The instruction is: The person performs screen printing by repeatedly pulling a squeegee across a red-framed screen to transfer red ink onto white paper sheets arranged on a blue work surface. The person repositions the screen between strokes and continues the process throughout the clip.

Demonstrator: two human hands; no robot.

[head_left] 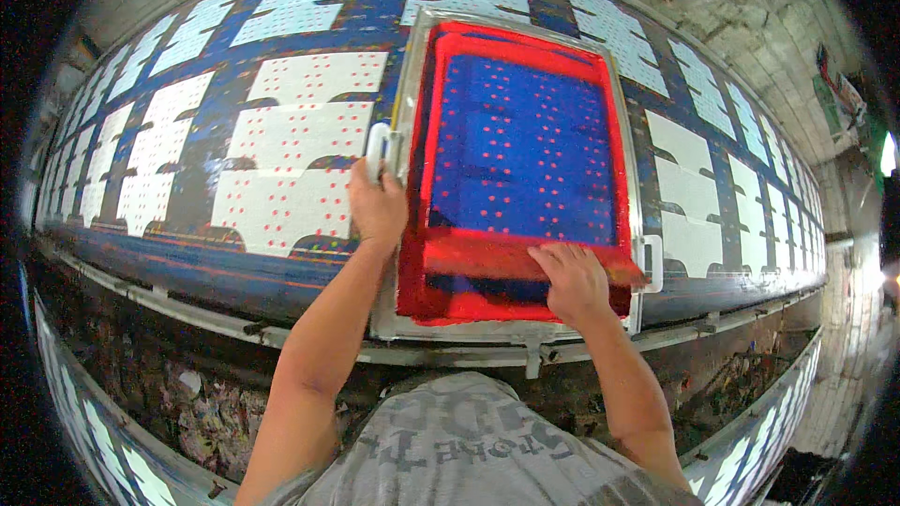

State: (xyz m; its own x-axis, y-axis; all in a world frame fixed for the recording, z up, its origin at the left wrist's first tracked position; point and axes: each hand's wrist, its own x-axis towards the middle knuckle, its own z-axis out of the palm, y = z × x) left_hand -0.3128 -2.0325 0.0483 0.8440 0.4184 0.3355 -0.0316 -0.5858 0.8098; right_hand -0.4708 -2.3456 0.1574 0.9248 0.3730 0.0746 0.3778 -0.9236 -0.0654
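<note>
A screen-printing frame (pixel 410 98) lies on the long table in front of me. Its mesh is blue with rows of small dots (pixel 525 150), and thick red ink lines the borders. My left hand (pixel 378 206) is closed around the white handle (pixel 377 152) on the frame's left side. Near the front end of the mesh, my right hand (pixel 577 286) grips a red-smeared squeegee (pixel 478 256) that spans the mesh crosswise. The squeegee's right end is slightly blurred. A second white handle (pixel 653 262) on the frame's right side is untouched.
White cut pieces with red dots (pixel 300 169) lie left of the frame; those to the right (pixel 680 192) show no red dots. Along the far side runs a row of pale blue pieces (pixel 300 0). A metal rail (pixel 328 345) edges the table's near side.
</note>
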